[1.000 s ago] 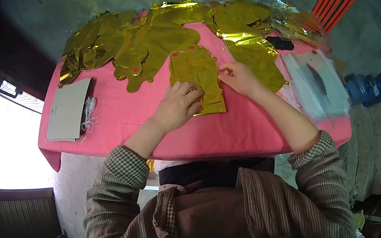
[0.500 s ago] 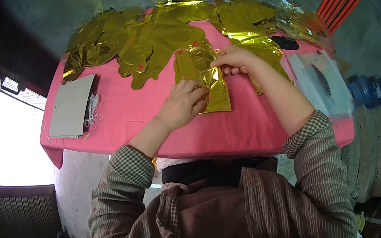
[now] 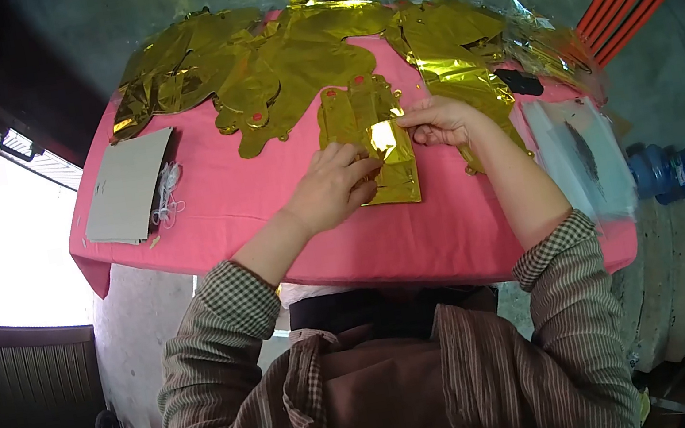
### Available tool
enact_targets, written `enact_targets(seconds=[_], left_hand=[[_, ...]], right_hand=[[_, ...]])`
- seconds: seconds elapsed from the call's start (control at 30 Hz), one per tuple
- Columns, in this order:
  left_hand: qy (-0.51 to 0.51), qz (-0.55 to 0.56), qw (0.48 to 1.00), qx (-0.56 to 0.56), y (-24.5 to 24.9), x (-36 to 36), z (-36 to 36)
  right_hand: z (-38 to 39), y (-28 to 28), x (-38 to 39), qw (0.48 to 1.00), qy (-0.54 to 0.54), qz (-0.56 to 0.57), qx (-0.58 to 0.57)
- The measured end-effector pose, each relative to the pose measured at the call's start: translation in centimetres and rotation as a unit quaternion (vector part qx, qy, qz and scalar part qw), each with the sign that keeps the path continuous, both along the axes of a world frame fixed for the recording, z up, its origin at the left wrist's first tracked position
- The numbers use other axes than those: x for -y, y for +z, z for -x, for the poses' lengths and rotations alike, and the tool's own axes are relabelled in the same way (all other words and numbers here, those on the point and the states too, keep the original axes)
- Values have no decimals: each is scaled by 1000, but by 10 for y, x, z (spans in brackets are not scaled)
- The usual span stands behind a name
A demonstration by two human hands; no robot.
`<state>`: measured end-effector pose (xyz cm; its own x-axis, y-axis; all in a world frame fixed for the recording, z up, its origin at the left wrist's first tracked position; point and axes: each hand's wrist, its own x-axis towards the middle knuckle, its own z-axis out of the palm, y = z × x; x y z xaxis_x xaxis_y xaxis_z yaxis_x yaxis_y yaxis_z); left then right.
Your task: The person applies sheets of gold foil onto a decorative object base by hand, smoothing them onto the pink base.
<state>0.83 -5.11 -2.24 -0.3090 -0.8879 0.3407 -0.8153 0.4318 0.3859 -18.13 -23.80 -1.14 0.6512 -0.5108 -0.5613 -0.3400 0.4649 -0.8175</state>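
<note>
From where I sat, I had the folded foil (image 3: pixel 399 185) flat on the pink-covered desk (image 3: pixel 216 176), directly between both sets of fingers, its long axis running away from the body. The left hand (image 3: pixel 328 189) lay over its left side, fingers bent and resting on it; whether they gripped any of it, I could not tell. The right hand (image 3: pixel 442 119) was at the opposite edge, a little farther out, thumb and finger pinched on the foil's border. That made the right fingers nearer the bright raised fold, the left ones nearer the close end. Large gold sheets (image 3: pixel 316 48) spread beyond both hands, close to the foil's far end, and one long piece (image 3: pixel 462 65) crowded the right fingers. Past them lay a black object (image 3: pixel 519 82) and clear plastic bags (image 3: pixel 570 151). Well left of the left fingers were grey cards (image 3: pixel 128 190) with white string (image 3: pixel 167 195) beside them.
</note>
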Motion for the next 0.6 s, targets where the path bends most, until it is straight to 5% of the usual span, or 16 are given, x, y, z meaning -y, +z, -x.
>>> enact_targets(seconds=[0.37,0.6], left_hand=[[2,35,999,-12,-4,-1,0],[-1,41,999,-20,-2,-2,-1]], right_hand=[[-8,-6,0,993,13,90,-79],[-1,-10,-4,998,-12,50,-27]])
